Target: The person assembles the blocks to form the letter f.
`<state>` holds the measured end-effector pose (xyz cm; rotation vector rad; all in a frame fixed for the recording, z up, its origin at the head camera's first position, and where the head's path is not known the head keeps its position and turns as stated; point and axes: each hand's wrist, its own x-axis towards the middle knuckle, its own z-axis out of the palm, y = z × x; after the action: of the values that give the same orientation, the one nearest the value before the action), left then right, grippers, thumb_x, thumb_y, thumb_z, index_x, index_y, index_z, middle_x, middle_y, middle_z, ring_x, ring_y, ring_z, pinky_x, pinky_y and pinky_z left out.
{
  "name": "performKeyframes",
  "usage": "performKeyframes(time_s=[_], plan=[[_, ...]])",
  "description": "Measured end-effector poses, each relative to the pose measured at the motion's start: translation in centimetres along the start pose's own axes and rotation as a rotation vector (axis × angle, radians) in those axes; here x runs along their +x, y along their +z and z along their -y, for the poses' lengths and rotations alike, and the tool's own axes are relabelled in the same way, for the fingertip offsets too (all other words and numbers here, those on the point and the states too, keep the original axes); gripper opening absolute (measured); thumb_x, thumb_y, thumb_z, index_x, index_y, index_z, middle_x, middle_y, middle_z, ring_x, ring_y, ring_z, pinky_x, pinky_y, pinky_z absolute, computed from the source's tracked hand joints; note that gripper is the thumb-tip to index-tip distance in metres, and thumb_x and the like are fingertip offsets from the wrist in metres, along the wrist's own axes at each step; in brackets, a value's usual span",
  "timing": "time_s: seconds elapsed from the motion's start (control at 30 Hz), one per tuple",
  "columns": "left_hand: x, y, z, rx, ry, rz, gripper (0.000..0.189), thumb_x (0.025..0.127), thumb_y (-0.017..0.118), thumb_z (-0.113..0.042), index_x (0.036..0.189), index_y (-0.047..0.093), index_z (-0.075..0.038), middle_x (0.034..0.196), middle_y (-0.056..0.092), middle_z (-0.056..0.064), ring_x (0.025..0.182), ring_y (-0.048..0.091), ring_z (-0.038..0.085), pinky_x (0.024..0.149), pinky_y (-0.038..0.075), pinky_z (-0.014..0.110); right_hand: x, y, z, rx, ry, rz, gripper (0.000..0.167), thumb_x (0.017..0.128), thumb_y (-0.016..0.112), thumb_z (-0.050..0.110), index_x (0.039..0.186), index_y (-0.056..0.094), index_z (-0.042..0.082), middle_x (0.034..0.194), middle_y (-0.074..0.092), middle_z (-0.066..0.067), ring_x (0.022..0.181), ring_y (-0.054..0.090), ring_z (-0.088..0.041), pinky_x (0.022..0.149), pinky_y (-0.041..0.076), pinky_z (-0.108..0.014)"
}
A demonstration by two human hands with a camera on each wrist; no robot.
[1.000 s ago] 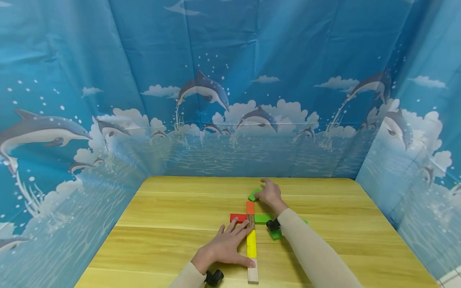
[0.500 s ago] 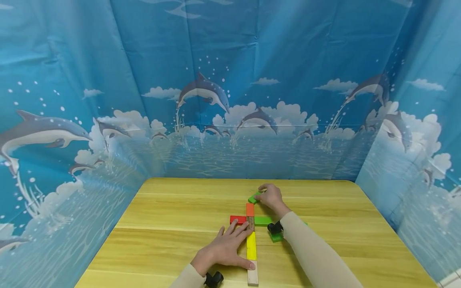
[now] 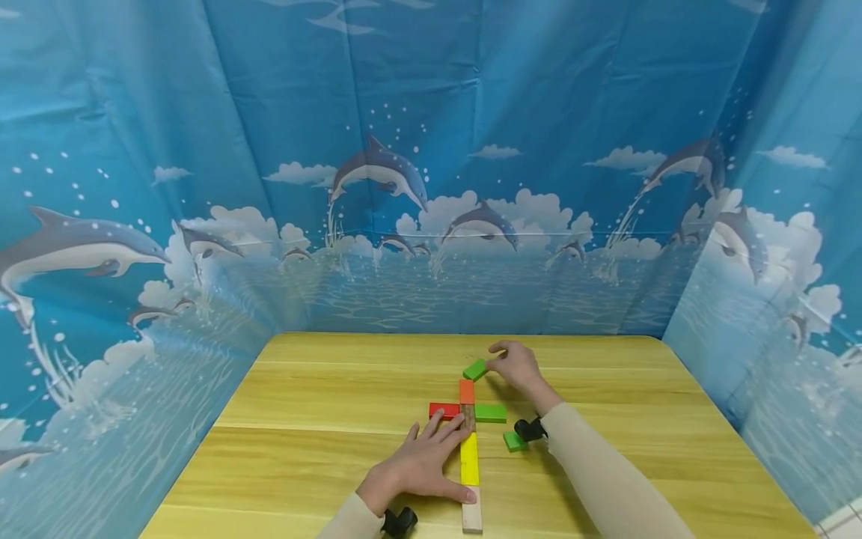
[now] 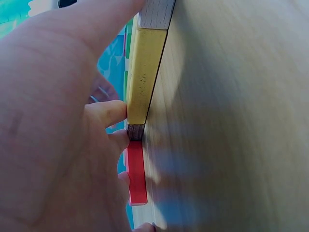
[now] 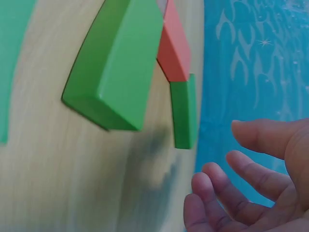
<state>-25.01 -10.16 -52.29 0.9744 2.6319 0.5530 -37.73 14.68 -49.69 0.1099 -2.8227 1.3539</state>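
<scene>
My left hand (image 3: 419, 466) rests spread over a line of flat blocks, thumb on the pale wooden block (image 3: 473, 516) and fingertips by the red block (image 3: 441, 410) and dark brown block (image 3: 468, 423). A yellow block (image 3: 469, 463) lies between the pale and brown ones. An orange block (image 3: 467, 391) continues the line away from me; a green block (image 3: 491, 413) extends right. Another green block (image 3: 475, 370) lies slanted at the orange one's far end. Beside it my right hand (image 3: 518, 367) holds nothing; a gap separates its fingers from that block (image 5: 183, 116) in the right wrist view.
One more green block (image 3: 515, 442) lies apart, below the right wrist's black camera (image 3: 530, 430). The wooden table (image 3: 303, 419) has a far edge against a blue dolphin curtain (image 3: 431, 292).
My right hand has let go of the slanted green block and drawn back to the right. The left hand stays where it was on the line of blocks.
</scene>
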Motion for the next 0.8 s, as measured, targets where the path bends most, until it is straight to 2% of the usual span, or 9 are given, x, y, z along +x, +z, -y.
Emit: performKeyframes(time_s=[0.37, 0.8], plan=[[0.1, 0.0, 0.1, -0.006, 0.005, -0.003, 0.102, 0.082, 0.057, -0.081, 0.163, 0.015, -0.036, 0.169, 0.006, -0.007, 0.154, 0.0, 0.031, 0.112, 0.012, 0.072, -2.6, -1.8, 0.3, -0.03, -0.032, 0.002, 0.033, 0.092, 0.075, 0.016, 0.122, 0.069, 0.005, 0.098, 0.066, -0.008, 0.083, 0.061, -0.022, 0.067, 0.052, -0.038], [-0.1, -0.2, -0.2, -0.012, 0.005, -0.005, 0.103, 0.082, 0.058, -0.08, 0.163, 0.016, -0.033, 0.169, 0.007, -0.006, 0.154, 0.0, 0.032, 0.111, 0.011, 0.073, -6.9, -3.2, -0.3, -0.022, -0.059, -0.002, 0.026, 0.091, 0.076, 0.014, 0.115, 0.072, 0.008, 0.093, 0.066, -0.006, 0.071, 0.059, -0.019, 0.058, 0.048, -0.035]])
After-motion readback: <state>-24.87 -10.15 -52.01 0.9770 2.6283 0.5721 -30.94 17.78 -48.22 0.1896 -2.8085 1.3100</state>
